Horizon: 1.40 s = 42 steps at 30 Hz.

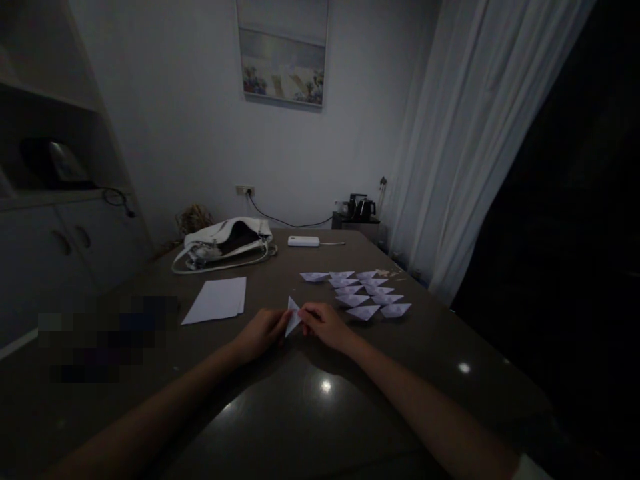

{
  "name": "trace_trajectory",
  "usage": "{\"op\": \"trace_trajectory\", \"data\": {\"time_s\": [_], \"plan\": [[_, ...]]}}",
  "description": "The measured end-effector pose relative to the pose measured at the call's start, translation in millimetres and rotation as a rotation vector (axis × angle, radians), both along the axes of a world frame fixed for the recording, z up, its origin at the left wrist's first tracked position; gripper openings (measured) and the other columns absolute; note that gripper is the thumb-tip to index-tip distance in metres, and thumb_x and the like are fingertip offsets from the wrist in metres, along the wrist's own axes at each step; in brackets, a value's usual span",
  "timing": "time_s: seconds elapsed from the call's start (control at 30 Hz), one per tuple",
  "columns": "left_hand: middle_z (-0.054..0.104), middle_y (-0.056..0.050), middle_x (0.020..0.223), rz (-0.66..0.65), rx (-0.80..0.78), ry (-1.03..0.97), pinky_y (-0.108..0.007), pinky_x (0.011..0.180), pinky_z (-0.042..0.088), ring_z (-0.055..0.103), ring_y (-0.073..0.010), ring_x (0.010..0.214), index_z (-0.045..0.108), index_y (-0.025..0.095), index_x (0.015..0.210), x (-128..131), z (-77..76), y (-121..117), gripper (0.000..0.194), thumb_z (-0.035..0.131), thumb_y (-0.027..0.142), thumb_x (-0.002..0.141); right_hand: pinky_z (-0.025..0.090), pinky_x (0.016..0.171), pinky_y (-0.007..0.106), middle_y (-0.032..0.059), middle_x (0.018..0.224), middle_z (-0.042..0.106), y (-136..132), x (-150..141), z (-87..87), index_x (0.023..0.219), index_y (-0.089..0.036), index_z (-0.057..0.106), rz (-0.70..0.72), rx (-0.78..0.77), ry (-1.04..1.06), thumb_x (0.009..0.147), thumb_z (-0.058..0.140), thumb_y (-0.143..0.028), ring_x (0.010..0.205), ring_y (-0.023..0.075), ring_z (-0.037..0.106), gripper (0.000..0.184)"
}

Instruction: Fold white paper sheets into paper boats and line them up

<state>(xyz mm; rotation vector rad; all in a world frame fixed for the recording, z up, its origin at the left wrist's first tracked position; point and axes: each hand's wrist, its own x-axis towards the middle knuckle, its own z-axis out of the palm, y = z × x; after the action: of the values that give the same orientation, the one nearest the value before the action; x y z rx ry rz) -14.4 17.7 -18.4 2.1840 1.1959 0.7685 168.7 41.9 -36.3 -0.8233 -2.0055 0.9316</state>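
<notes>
Between my two hands, just above the table, is a small piece of folded white paper [293,319] with a pointed top and bottom. My left hand [263,333] pinches its left side, fingers closed. From the right, my right hand [324,325] grips the other side with thumb and fingers together. Parts of the paper are covered by my fingers. Several folded paper boats [363,312] stand in rows to the right of my right hand. A stack of white paper sheets [216,300] lies to the left, beyond my left hand.
A white handbag [227,241] lies open at the table's far left. Near the far edge rests a white power bank [303,241] with a short cable. Small scraps [387,273] lie behind the boats. A dark kettle [365,210] stands past the table, beside the curtain [445,147].
</notes>
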Motion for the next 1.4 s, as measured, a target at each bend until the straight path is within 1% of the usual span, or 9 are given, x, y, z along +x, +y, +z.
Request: {"op": "trace_trajectory", "data": {"time_s": [0.2, 0.37, 0.47, 0.57, 0.83, 1.0, 1.1, 1.27, 1.4], "plan": [[0.054, 0.0, 0.05, 0.028, 0.023, -0.019, -0.023, 0.049, 0.036, 0.049, -0.0138, 0.047, 0.057, 0.016, 0.067, 1, 2.4, -2, 0.052, 0.03, 0.055, 0.088, 0.033, 0.045, 0.02, -0.0024, 0.053, 0.054, -1, -1, 5.1, 0.07, -0.016, 0.056, 0.01, -0.123, 0.121, 0.084, 0.047, -0.057, 0.044, 0.008, 0.042, 0.044], [0.052, 0.0, 0.049, 0.019, -0.028, -0.074, -0.023, 0.049, 0.036, 0.047, -0.0134, 0.047, 0.055, 0.016, 0.061, 2, 4.1, -5, 0.055, 0.03, 0.057, 0.087, 0.033, 0.048, 0.02, -0.0022, 0.051, 0.052, -2, 1, 7.0, 0.06, -0.015, 0.054, 0.038, -0.037, 0.039, 0.084, 0.051, -0.05, 0.047, 0.0085, 0.043, 0.042], [0.044, 0.001, 0.045, 0.072, -0.077, -0.121, -0.023, 0.046, 0.033, 0.042, -0.012, 0.044, 0.047, 0.018, 0.049, 4, 4.0, -5, 0.061, 0.027, 0.065, 0.084, 0.031, 0.047, 0.02, -0.0035, 0.048, 0.047, -5, 2, 8.9, 0.058, -0.016, 0.052, 0.098, -0.012, -0.029, 0.085, 0.051, -0.043, 0.046, 0.0085, 0.041, 0.038], [0.04, 0.002, 0.044, 0.116, -0.09, -0.118, -0.023, 0.044, 0.03, 0.038, -0.0116, 0.044, 0.043, 0.019, 0.047, 6, 5.4, -5, 0.062, 0.028, 0.069, 0.08, 0.029, 0.046, 0.02, -0.0047, 0.047, 0.044, -7, 2, 10.6, 0.058, -0.016, 0.049, 0.148, -0.011, -0.078, 0.086, 0.05, -0.038, 0.045, 0.0083, 0.039, 0.035], [0.037, 0.003, 0.044, 0.18, -0.036, -0.161, -0.023, 0.042, 0.027, 0.036, -0.011, 0.043, 0.04, 0.019, 0.048, 5, 6.7, -4, 0.06, 0.029, 0.07, 0.079, 0.032, 0.049, 0.02, -0.0037, 0.052, 0.048, -9, -1, 8.7, 0.064, -0.016, 0.051, 0.131, -0.116, 0.026, 0.088, 0.045, -0.049, 0.047, 0.0082, 0.042, 0.041], [0.039, 0.003, 0.043, 0.112, -0.088, -0.172, -0.022, 0.042, 0.028, 0.037, -0.0108, 0.042, 0.043, 0.018, 0.048, 4, 3.2, -4, 0.062, 0.026, 0.068, 0.081, 0.032, 0.05, 0.02, -0.002, 0.053, 0.051, -6, 1, 8.0, 0.062, -0.014, 0.054, 0.154, -0.074, -0.007, 0.084, 0.053, -0.048, 0.049, 0.0086, 0.044, 0.04], [0.04, 0.003, 0.044, 0.055, -0.079, -0.136, -0.022, 0.042, 0.027, 0.037, -0.0105, 0.043, 0.045, 0.018, 0.049, 5, 2.6, -4, 0.061, 0.031, 0.068, 0.079, 0.032, 0.05, 0.02, -0.0017, 0.052, 0.05, -5, 1, 7.4, 0.059, -0.014, 0.053, 0.136, -0.057, -0.008, 0.084, 0.052, -0.048, 0.049, 0.0088, 0.044, 0.042], [0.035, 0.004, 0.046, 0.119, -0.009, -0.132, -0.022, 0.043, 0.025, 0.033, -0.0101, 0.045, 0.045, 0.018, 0.049, 7, 3.1, -3, 0.058, 0.035, 0.067, 0.078, 0.031, 0.048, 0.02, -0.0018, 0.053, 0.052, -7, 0, 7.7, 0.063, -0.014, 0.055, 0.145, -0.118, 0.016, 0.083, 0.051, -0.052, 0.047, 0.0078, 0.042, 0.043], [0.039, 0.004, 0.045, 0.076, -0.084, -0.154, -0.022, 0.044, 0.028, 0.036, -0.0106, 0.044, 0.046, 0.018, 0.05, 5, 3.2, -3, 0.059, 0.033, 0.067, 0.079, 0.032, 0.049, 0.019, -0.0013, 0.054, 0.053, -9, 1, 10.7, 0.061, -0.014, 0.055, 0.169, -0.087, -0.027, 0.084, 0.051, -0.052, 0.048, 0.0074, 0.042, 0.045]]}}
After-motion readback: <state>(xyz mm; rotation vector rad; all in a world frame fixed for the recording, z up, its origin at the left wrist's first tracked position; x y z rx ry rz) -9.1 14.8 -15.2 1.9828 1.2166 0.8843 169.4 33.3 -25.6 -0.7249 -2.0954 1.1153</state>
